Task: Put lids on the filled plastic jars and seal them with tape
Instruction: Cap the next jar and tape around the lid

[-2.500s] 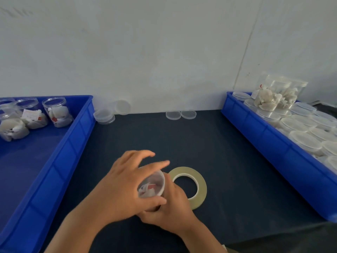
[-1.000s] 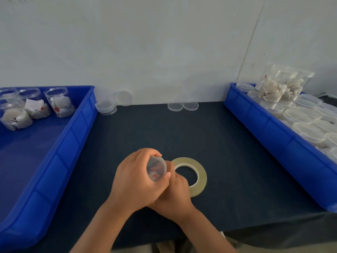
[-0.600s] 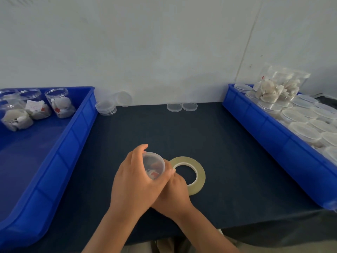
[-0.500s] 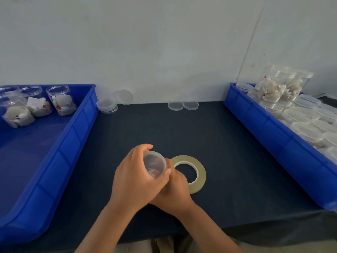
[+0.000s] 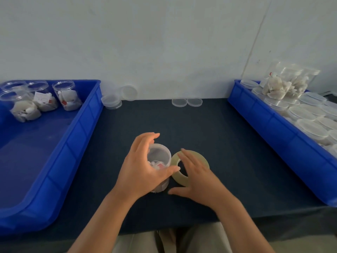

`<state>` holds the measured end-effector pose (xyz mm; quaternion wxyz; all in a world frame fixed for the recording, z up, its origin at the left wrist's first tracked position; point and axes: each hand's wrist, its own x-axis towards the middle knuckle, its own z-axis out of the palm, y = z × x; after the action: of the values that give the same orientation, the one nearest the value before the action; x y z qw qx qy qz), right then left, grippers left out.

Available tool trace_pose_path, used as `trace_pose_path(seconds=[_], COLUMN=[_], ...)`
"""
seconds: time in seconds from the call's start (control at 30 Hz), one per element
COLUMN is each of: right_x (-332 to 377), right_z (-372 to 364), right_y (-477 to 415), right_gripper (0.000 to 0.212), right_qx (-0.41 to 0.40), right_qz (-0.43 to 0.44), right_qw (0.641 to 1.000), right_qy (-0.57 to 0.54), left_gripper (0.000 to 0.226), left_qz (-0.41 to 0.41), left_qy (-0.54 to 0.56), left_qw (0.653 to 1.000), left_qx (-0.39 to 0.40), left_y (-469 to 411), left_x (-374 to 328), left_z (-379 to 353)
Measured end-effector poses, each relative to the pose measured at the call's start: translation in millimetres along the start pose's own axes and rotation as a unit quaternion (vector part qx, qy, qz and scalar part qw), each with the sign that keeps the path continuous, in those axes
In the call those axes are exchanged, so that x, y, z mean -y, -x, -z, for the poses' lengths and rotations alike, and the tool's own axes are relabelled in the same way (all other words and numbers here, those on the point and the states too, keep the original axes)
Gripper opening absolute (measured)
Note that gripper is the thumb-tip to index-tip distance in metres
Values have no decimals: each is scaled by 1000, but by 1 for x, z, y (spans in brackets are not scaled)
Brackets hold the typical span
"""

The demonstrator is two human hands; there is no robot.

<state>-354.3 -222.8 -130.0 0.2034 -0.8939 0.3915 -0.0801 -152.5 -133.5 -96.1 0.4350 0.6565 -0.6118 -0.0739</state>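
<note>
Hands at work on a dark tabletop (image 5: 218,134): the person's left hand (image 5: 140,170) curls round a clear plastic jar (image 5: 159,154), fingers wrapped over its far side and thumb against its near side. The jar stands upright at the middle of the tabletop, white and red pieces showing inside it and what looks like a clear lid on its mouth. Just to its right, and touching it, lies a flat roll of yellowish tape (image 5: 200,157). The right hand (image 5: 198,181) is spread above the roll, palm down and fingers straight, gripping nothing; whether it rests on the roll cannot be told. A blue bin (image 5: 73,143) at the left edge holds four filled jars without lids (image 5: 66,95) in its far corner. A second blue bin (image 5: 273,128) on the right is packed with lidded jars (image 5: 310,128), and a clear bag (image 5: 288,79) of white pieces sits at its far end. Along the white wall (image 5: 164,42) are a short stack of lids (image 5: 111,102), one lid leaning upright (image 5: 128,93) and two more lying flat side by side (image 5: 179,102).
</note>
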Motion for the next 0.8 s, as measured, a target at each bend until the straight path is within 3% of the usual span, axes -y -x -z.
trace_pose_path(seconds=[0.1,0.17,0.33,0.47,0.57,0.63,0.73,0.8], right_x=[-15,-18,-15,-1,16,26,38,44], right_z=[5,0,0,5,4,3,2,2], right_y=[9,15,22,30,40,46,53,54], right_gripper=[55,44,37,32,44,52,60,53], right_qx=[-28,-51,-142,-220,-270,-286,-298,-313], right_qz=[12,45,-35,-110,-103,-79,-34,-29], right_qw=[995,993,988,947,918,908,901,902], right_qy=[92,100,51,-207,-273,-295,-312,-297], left_gripper=[92,87,81,84,77,64,48,39], left_qz=[-11,-9,4,-23,-85,-139,-168,-150], left_qy=[56,88,112,29,-84,-98,-64,-35], left_qw=[998,996,993,999,991,980,980,984], left_qx=[-23,-21,21,38,-61,-105,-83,-88], left_y=[-1,-3,-14,-15,-9,-1,11,17], left_x=[1,4,8,5,-10,-27,-51,-61], left_z=[-6,-10,-12,-3,2,-2,-14,-19])
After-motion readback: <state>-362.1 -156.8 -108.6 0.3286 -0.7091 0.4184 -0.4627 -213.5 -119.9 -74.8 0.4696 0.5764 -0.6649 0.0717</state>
